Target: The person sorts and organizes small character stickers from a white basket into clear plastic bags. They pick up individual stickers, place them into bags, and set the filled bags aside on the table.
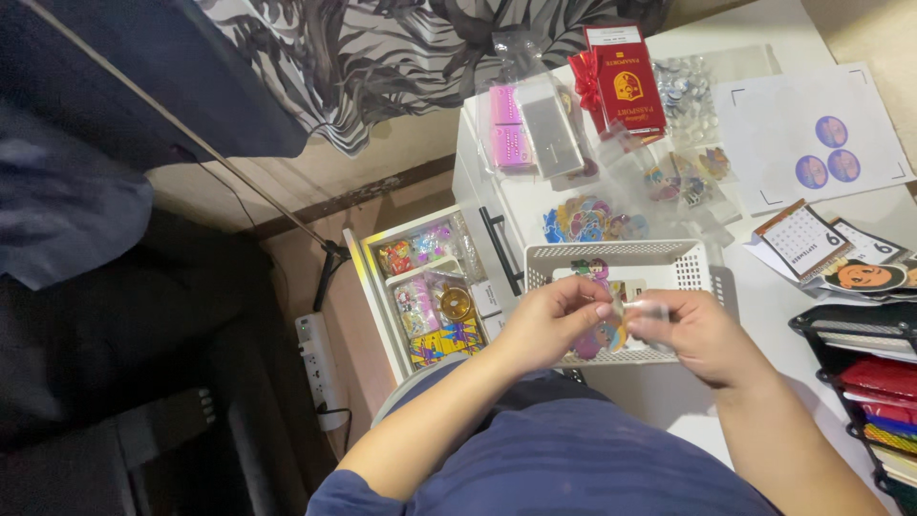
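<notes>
We see left hand (552,320) and right hand (690,330) both pinched shut on small clear packet (638,311), above white basket (611,256) on surface (764,306).

Left hand (554,320) and right hand (693,330) together, fingertips pinched.

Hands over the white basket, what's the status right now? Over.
Left hand and right hand pinch one small clear packet between them. Held above white basket with colourful stickers inside. Nothing blocking; open drawer at left.
</notes>
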